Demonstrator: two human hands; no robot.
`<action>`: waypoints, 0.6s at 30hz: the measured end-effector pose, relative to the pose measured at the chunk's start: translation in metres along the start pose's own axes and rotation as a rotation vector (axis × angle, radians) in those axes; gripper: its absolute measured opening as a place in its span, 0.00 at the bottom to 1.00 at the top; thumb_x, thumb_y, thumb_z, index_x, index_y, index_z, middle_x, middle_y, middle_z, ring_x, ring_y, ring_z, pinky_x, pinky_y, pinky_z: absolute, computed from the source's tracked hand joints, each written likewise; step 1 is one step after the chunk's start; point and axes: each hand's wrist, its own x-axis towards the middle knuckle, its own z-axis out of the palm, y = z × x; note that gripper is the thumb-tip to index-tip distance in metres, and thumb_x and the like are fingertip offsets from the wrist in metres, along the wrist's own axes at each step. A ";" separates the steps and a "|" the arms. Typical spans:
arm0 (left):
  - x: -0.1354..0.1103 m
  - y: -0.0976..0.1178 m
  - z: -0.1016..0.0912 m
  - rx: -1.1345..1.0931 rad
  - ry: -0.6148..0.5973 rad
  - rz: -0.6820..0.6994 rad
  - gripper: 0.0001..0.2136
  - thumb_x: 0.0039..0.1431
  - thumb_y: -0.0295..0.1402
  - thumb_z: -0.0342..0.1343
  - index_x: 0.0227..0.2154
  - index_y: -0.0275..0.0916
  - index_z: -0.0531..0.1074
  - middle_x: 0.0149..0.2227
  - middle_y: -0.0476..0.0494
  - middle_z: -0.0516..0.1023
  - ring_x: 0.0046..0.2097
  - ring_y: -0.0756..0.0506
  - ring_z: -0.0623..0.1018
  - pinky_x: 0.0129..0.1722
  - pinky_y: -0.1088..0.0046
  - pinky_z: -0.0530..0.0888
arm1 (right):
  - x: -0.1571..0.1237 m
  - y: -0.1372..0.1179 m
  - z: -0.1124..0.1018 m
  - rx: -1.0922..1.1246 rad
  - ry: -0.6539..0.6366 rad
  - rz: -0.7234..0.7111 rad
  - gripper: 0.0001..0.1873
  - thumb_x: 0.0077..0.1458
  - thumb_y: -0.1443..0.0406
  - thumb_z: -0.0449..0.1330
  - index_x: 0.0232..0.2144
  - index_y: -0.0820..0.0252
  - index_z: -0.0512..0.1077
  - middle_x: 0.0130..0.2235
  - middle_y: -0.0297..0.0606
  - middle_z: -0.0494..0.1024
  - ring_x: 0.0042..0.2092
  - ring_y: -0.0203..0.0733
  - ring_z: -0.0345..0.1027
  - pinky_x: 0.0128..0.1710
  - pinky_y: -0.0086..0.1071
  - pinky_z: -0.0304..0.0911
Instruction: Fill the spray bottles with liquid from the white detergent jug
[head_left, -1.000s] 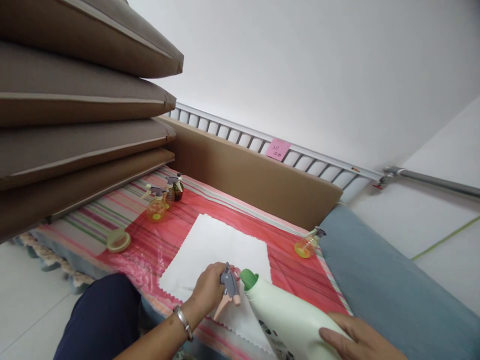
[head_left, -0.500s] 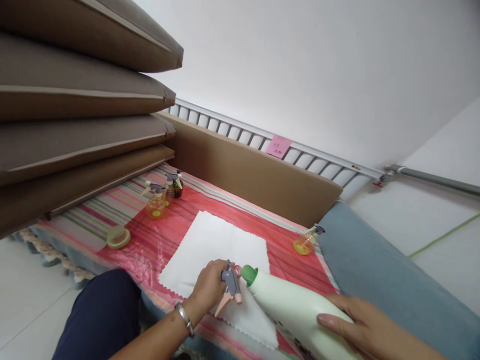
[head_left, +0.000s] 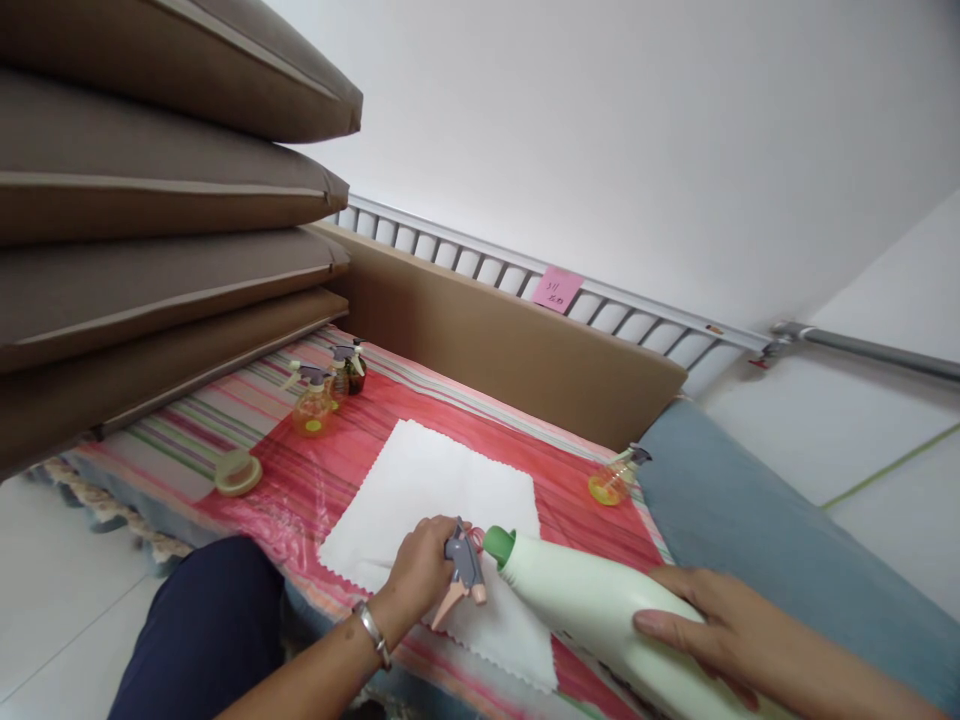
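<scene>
My left hand [head_left: 420,570] is closed around a small spray bottle whose grey and pink trigger head [head_left: 463,570] sticks out to the right. My right hand [head_left: 720,630] grips the body of a large pale green bottle [head_left: 600,610], which lies tilted with its green cap [head_left: 498,545] close to the trigger head. Both are held just above a white cloth [head_left: 427,490] spread on a red striped mat [head_left: 300,480].
Two small spray bottles [head_left: 313,400] stand at the mat's far left, another [head_left: 616,480] lies at the right, and a round lid [head_left: 238,472] sits at the left. Stacked brown cushions [head_left: 150,220] overhang the left side. A brown board [head_left: 510,350] runs behind, and a blue cushion [head_left: 750,530] lies right.
My right hand has slid further up the pale green bottle. The left hand with the spray bottle has hardly moved.
</scene>
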 end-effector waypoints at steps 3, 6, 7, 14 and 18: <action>0.000 0.000 0.000 0.002 0.002 0.002 0.17 0.43 0.18 0.50 0.35 0.42 0.74 0.39 0.46 0.77 0.44 0.44 0.72 0.43 0.72 0.65 | 0.000 -0.002 -0.002 0.006 -0.006 0.023 0.20 0.49 0.49 0.57 0.28 0.61 0.73 0.23 0.34 0.68 0.19 0.32 0.59 0.14 0.23 0.54; 0.000 0.000 0.000 0.006 0.000 0.001 0.16 0.43 0.18 0.51 0.33 0.41 0.74 0.38 0.46 0.77 0.43 0.44 0.73 0.42 0.72 0.65 | 0.001 -0.001 -0.003 -0.014 -0.011 0.015 0.21 0.49 0.48 0.57 0.27 0.61 0.73 0.22 0.33 0.68 0.18 0.31 0.58 0.13 0.23 0.53; 0.000 0.000 0.000 0.008 0.000 0.000 0.16 0.43 0.18 0.51 0.33 0.41 0.74 0.37 0.46 0.77 0.42 0.44 0.73 0.42 0.72 0.65 | 0.001 0.000 -0.003 -0.020 -0.014 0.006 0.21 0.49 0.48 0.57 0.28 0.61 0.73 0.23 0.34 0.69 0.18 0.31 0.59 0.13 0.23 0.54; 0.001 0.001 0.001 0.016 -0.002 0.013 0.15 0.43 0.18 0.50 0.33 0.41 0.74 0.37 0.46 0.77 0.42 0.44 0.73 0.42 0.71 0.65 | 0.003 0.001 -0.007 -0.068 -0.015 0.025 0.20 0.49 0.49 0.57 0.29 0.60 0.73 0.25 0.36 0.71 0.21 0.34 0.62 0.14 0.24 0.55; 0.001 0.001 0.001 0.020 -0.002 0.017 0.16 0.43 0.18 0.50 0.33 0.41 0.74 0.37 0.46 0.77 0.42 0.44 0.72 0.42 0.71 0.65 | 0.004 -0.001 -0.009 -0.104 -0.040 0.016 0.21 0.50 0.49 0.56 0.30 0.62 0.73 0.26 0.36 0.70 0.22 0.35 0.63 0.14 0.24 0.55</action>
